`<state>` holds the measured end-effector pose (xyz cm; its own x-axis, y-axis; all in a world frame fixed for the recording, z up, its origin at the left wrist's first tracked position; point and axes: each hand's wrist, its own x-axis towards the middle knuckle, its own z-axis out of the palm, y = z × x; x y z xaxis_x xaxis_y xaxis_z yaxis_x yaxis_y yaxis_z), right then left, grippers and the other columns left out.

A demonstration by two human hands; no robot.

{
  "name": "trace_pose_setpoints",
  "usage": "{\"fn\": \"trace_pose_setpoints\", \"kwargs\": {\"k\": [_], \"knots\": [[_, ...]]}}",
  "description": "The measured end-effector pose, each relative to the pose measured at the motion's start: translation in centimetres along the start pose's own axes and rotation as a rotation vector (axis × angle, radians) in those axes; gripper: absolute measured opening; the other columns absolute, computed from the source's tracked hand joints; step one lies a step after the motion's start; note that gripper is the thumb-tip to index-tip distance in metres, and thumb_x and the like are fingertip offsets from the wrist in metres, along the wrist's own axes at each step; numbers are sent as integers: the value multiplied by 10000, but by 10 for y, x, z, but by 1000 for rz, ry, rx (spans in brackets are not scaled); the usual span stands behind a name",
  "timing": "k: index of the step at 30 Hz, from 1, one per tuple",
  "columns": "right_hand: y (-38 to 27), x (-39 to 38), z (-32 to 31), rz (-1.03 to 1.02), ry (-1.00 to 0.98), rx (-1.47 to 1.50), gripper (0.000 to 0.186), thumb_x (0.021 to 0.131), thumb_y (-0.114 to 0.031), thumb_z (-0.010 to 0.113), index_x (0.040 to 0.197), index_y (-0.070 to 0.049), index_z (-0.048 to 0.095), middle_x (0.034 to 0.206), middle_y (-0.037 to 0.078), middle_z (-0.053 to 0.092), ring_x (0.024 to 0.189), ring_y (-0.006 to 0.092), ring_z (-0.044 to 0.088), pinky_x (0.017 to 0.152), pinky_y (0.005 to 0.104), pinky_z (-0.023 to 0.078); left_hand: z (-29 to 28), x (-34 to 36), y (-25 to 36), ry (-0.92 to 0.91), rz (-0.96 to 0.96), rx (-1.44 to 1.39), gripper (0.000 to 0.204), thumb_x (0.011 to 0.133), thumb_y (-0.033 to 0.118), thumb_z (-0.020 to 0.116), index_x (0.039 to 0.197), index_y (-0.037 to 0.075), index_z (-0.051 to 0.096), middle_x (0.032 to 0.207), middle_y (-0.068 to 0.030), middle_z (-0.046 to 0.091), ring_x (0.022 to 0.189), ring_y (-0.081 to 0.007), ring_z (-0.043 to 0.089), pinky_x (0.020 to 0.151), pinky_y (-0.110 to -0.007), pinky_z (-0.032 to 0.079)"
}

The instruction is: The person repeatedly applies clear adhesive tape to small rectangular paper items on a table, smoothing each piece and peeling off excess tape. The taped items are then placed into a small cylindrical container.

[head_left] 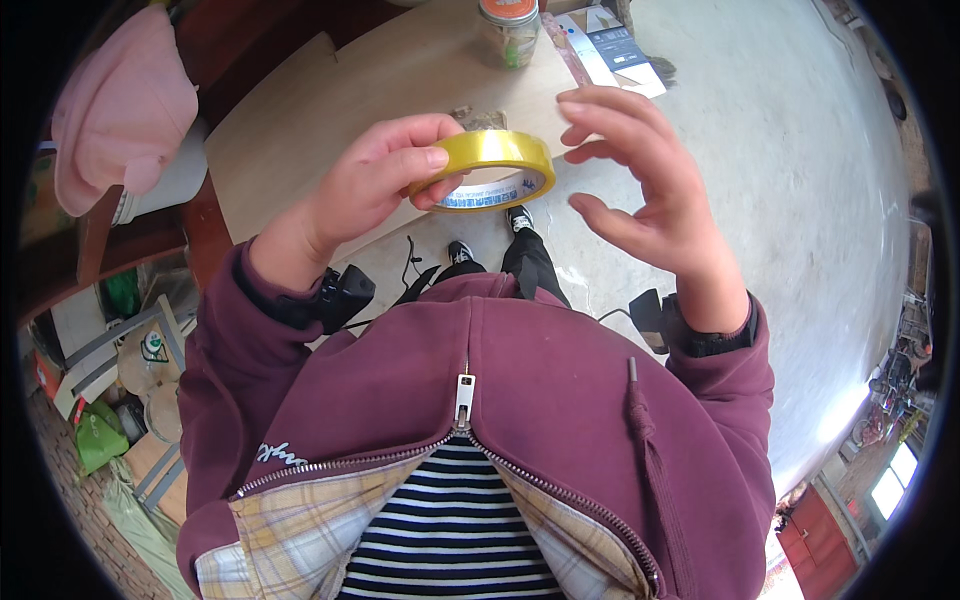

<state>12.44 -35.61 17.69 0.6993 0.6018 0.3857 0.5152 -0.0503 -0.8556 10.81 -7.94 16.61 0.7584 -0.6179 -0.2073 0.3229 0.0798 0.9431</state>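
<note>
A roll of yellow, see-through tape (495, 148) is held upper middle, over the wooden table's near edge. My left hand (375, 185) grips its left side, thumb over the band and fingers through the ring. My right hand (650, 190) is raised just right of the roll, fingers curved and apart, holding nothing and not visibly touching it. A small greyish-brown object (478, 118) lies on the table behind the tape, partly hidden by it.
The wooden table (280, 180) bears a glass jar (508, 45) with an orange lid and flat printed packaging (620, 55). A pink cap (125, 100) is at upper left. Chairs and bags fill the lower left. My feet stand on the concrete floor (800, 250).
</note>
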Motion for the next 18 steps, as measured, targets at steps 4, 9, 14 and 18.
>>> {"fn": "trace_pose_setpoints", "kwargs": {"k": [4, 9, 14, 18], "knots": [[-11, 20, 4, -123, -102, -167, 497, 694, 84, 713, 1171, -47, 663, 1169, 134, 600, 990, 266, 615, 831, 354, 531, -5, 0, 4, -66, -56, 31, 265, 947, 266, 504, 1015, 27, 595, 734, 32, 513, 653, -45, 432, 588, -199, 354], [-9, 30, 11, -137, -178, -125, 285, 729, 84, 697, 1000, -5, 694, 1037, 111, 644, 910, 267, 637, 761, 342, 537, -9, 2, 8, -148, -125, -1, 261, 949, 256, 506, 1012, 21, 602, 725, 32, 506, 644, -45, 433, 585, -199, 353], [-9, 32, 17, -167, -197, -183, 168, 747, 70, 696, 899, 4, 671, 945, 108, 648, 820, 270, 644, 709, 335, 537, -16, -1, 5, -217, -181, -45, 263, 953, 254, 500, 1004, 15, 598, 723, 30, 500, 640, -44, 429, 586, -202, 351], [-10, 33, 20, -253, -140, -286, 130, 752, 76, 687, 853, 16, 633, 885, 112, 636, 771, 261, 631, 673, 329, 523, -23, -4, 2, -214, -198, -213, 241, 940, 244, 537, 996, 13, 580, 720, 29, 493, 648, -46, 429, 599, -206, 356]]}}
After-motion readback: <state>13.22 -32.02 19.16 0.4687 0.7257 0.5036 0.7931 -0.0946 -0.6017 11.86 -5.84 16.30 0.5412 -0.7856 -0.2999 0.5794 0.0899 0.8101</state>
